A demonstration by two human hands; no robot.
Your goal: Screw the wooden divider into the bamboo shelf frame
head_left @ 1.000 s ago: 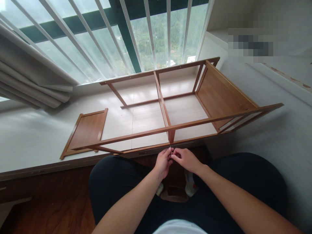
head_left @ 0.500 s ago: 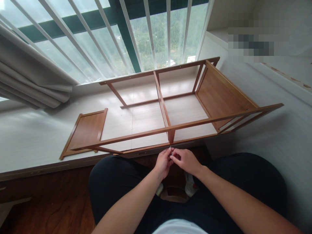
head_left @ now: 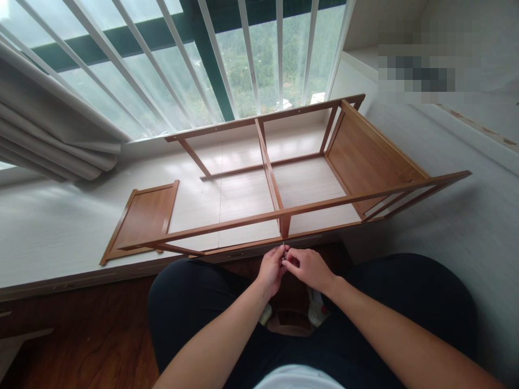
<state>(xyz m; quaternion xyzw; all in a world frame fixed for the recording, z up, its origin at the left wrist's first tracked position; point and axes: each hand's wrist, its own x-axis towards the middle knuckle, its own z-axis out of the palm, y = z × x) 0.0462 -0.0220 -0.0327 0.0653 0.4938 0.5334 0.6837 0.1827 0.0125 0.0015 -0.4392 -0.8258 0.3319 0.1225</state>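
My left hand (head_left: 272,269) and my right hand (head_left: 306,266) meet at the near side of a wooden frame (head_left: 227,220), just below its middle upright (head_left: 286,226). Between the fingertips sticks up a thin metal rod (head_left: 284,249), its top end close to the frame's lower rail. Both hands are closed in a pinch at the rod; its exact kind is too small to make out. The frame stands on a white ledge, with a wooden end panel (head_left: 377,156) joined at the right and a crosspiece (head_left: 268,167) across its middle.
A loose wooden panel (head_left: 144,216) lies flat on the white ledge (head_left: 48,232) at the left, partly under the frame's near rail. Behind are a barred window (head_left: 267,59) and a grey curtain (head_left: 48,119). A wall stands at the right. My knees flank my hands.
The fingers of my right hand have shifted slightly around the metal rod. The frame and the loose panel stay where they were.
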